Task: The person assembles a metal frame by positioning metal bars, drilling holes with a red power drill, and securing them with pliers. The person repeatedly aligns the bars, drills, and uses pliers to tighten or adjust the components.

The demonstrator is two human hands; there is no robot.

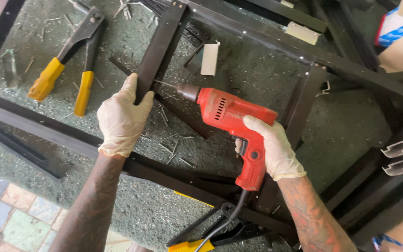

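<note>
Gloved and wrapped around the grip, the right hand [272, 147] holds a red corded drill [232, 123] level, index finger at the trigger — its bit touches the side of a dark metal frame bar [162, 44]. Across from it the left hand [122, 119], also gloved, clamps that upright bar. Yellow-handled rivet pliers [66, 60] lie apart on the speckled green worktop [257, 74] — spent rivet stems [171, 147] scattered between.

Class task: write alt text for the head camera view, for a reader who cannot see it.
A gloved right hand aims a red corded electric drill at a dark metal frame bar, which the gloved left hand steadies; a yellow-handled rivet tool lies nearby.
</note>
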